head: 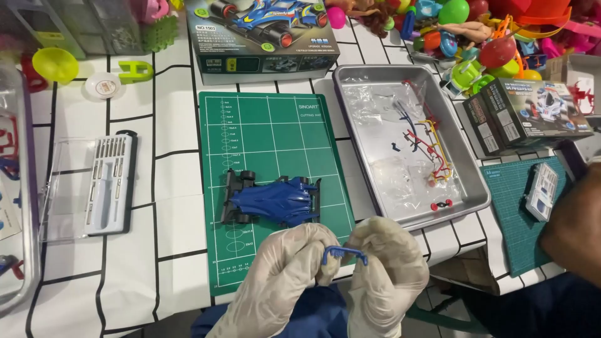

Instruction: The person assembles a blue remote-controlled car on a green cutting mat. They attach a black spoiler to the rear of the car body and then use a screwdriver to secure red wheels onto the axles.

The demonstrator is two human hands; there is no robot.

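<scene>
Tabletop (169, 125) white with black grid lines, green cutting mat (269, 138), metal tray (369, 81)

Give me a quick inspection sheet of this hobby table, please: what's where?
Surface: white table with black grid lines, green cutting mat on it.
Job's things: small blue curved part; blue toy car on the mat.
Clutter: metal tray with plastic bags and sprues; screwdriver set; kit box; toy pile.
Hands: gloved left hand and right hand pinch the part's ends.
Cables: nothing seen.
Surroundings: another person's arm at right.
</scene>
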